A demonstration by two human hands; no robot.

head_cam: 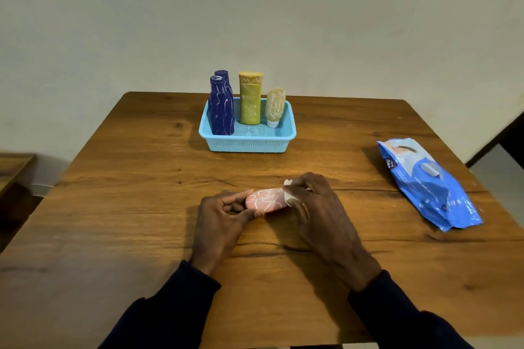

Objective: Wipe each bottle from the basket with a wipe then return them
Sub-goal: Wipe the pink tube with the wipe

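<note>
A pink bottle (265,200) with white squiggles lies sideways over the middle of the wooden table (113,207). My left hand (219,219) grips its left end. My right hand (317,207) holds a white wipe (289,196) wrapped round the bottle's right end. Farther back stands a light blue basket (246,144). In it stand two dark blue bottles (221,109), a tall yellow bottle (250,98) and a small cream tube (274,108), all marked with white squiggles.
A blue pack of wet wipes (428,183) lies on the table at the right. A plain wall rises behind the table. Part of a wooden piece of furniture (12,170) shows at the far left.
</note>
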